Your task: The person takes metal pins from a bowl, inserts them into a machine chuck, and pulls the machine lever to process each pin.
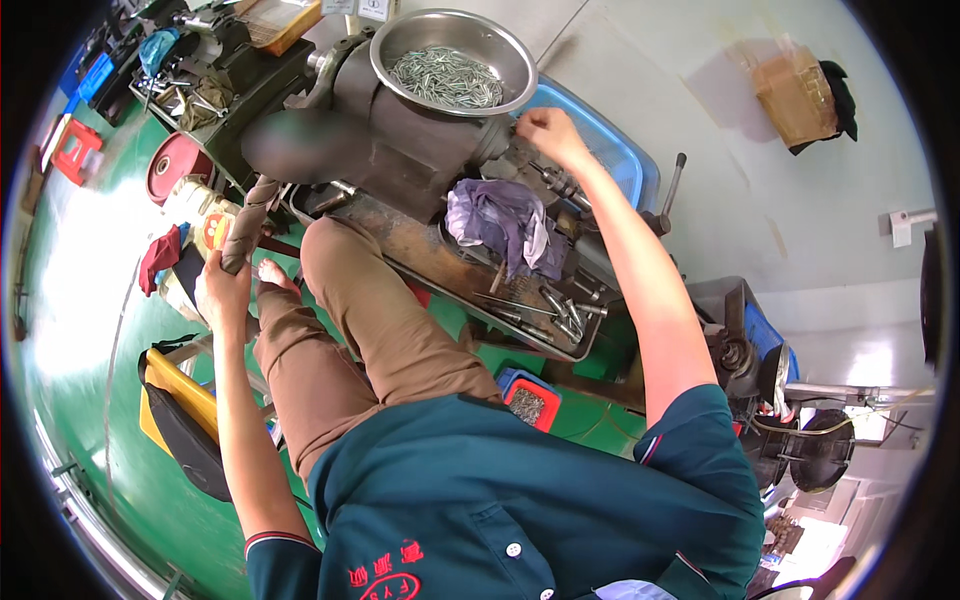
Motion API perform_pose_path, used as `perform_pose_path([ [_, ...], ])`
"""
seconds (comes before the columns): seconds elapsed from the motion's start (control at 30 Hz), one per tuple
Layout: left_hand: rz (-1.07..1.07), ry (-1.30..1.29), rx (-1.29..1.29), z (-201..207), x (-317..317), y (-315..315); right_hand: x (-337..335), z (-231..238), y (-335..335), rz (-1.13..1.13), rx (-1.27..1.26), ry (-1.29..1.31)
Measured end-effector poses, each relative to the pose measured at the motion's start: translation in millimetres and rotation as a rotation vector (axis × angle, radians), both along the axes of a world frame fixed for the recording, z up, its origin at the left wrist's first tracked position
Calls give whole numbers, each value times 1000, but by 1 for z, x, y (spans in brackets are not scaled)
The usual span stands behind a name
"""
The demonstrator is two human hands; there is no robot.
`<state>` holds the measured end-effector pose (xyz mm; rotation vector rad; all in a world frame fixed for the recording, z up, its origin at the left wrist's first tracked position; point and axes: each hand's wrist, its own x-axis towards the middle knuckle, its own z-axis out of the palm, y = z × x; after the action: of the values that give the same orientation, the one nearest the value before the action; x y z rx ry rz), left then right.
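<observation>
Brown-wrapped lever (250, 225), left of centre in the frame, its lower end in the grip of the left hand (222, 290) — fingers closed round it. Up at upper centre, the right hand (553, 135) sits by the spindle (495, 140), fingers bent inward; whether they pinch anything, can't tell. Just above, a bowl (440, 30) bears pins (450, 82); below, a purple rag (500, 215).

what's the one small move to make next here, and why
Probably draw the right hand back from the end of the dark machine before the left hand shifts the wrapped lever: the right fingers are bunched close to that end, while the left hand is closed around the lever. Whether the right hand holds a part can't be made out.
</observation>
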<state>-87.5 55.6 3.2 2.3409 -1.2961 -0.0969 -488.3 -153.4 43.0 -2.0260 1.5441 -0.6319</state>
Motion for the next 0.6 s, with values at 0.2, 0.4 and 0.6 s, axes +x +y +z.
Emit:
perform_pose_path([
  [0.2,-13,4,3,-1,-1,-2,-5,-7,4,-73,72,56],
  [0.4,-30,7,-10,3,-2,0,-1,-3,16,-19,87,139],
  [0.6,-27,6,7,3,-1,-1,-3,-9,18,16,136,103],
])
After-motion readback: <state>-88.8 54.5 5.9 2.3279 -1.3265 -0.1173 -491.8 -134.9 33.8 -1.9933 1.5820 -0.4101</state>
